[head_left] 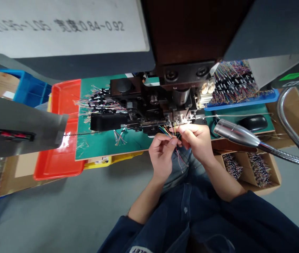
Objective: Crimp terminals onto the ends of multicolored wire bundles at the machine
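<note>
Machine housing [99, 68] hides some tabletop [104, 148] between tray [53, 158] and lamp [234, 132], left hand [162, 154] and right hand [198, 140] pinching coloured wires [165, 131].

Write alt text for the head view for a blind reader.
A person's left hand holds thin coloured wires at a black machine, the right hand beside their tips. Nearby: a green tabletop, red trays on the left, a silver gooseneck on the right.

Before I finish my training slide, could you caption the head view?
Left hand pinching multicolored wires, right hand close beside it, at a terminal-crimping machine over a green benchtop.
</note>
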`<control>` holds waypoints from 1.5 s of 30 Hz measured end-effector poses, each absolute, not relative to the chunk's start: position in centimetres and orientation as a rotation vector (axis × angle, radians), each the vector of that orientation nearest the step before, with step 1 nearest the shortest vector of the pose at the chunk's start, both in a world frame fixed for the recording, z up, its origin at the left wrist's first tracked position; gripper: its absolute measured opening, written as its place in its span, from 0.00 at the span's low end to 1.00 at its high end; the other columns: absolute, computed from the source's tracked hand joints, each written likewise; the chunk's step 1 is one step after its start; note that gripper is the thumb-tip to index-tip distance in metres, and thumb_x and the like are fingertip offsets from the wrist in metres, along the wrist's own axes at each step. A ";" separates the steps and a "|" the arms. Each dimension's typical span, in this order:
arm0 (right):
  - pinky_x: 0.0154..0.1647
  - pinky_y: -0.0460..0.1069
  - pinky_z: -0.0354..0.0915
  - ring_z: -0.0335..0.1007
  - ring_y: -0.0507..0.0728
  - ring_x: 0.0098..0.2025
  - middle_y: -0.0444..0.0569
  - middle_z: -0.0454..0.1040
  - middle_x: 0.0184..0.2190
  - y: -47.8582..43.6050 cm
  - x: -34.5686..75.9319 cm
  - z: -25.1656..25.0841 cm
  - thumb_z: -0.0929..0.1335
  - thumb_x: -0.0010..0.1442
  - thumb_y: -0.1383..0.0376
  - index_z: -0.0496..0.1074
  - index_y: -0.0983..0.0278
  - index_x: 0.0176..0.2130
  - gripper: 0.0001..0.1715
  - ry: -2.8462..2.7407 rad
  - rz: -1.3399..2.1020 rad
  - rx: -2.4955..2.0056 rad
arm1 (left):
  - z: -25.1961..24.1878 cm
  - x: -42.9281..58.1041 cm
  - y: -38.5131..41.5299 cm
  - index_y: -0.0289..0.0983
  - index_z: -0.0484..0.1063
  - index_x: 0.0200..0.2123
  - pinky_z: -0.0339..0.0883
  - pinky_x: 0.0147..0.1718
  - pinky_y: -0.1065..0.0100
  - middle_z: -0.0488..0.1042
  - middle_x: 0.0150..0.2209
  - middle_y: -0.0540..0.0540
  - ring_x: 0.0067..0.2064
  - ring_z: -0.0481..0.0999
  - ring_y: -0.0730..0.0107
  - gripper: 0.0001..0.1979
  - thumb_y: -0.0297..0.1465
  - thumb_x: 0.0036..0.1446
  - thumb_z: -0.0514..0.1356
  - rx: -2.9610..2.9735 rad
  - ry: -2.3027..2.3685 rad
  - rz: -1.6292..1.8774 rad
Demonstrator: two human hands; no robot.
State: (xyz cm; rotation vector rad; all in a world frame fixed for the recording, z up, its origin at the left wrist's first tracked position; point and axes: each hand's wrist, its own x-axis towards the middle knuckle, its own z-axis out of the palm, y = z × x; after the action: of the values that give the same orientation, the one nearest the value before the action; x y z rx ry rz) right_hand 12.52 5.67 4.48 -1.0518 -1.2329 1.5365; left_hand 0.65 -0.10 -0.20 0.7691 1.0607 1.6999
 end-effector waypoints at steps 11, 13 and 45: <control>0.22 0.49 0.59 0.56 0.50 0.18 0.37 0.62 0.14 5.3 12.4 3.5 0.76 0.69 0.48 0.89 0.60 0.37 0.20 -1.108 1.614 -1.062 | -0.3 0.6 -0.2 0.41 0.76 0.38 0.79 0.37 0.66 0.81 0.33 0.52 0.34 0.83 0.70 0.11 0.36 0.68 0.74 0.783 1.074 1.676; 0.23 0.49 0.60 0.56 0.50 0.18 0.37 0.62 0.14 5.3 12.3 3.4 0.77 0.69 0.46 0.88 0.60 0.37 0.21 -1.065 1.635 -1.068 | -0.2 0.6 -0.1 0.41 0.77 0.39 0.80 0.38 0.66 0.82 0.34 0.51 0.35 0.83 0.70 0.10 0.37 0.68 0.74 0.778 1.077 1.687; 0.18 0.47 0.50 0.49 0.48 0.16 0.38 0.64 0.14 5.3 12.2 3.5 0.77 0.69 0.47 0.89 0.60 0.36 0.21 -1.080 1.561 -1.091 | -0.4 0.6 0.1 0.40 0.76 0.37 0.77 0.34 0.70 0.80 0.31 0.53 0.31 0.82 0.74 0.11 0.36 0.68 0.73 0.803 1.072 1.699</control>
State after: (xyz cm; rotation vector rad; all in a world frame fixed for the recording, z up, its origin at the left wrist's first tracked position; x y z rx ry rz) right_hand 12.19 5.29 3.46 -1.0914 -1.0798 1.5612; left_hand 0.60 0.08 -0.45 0.8032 1.0724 1.6989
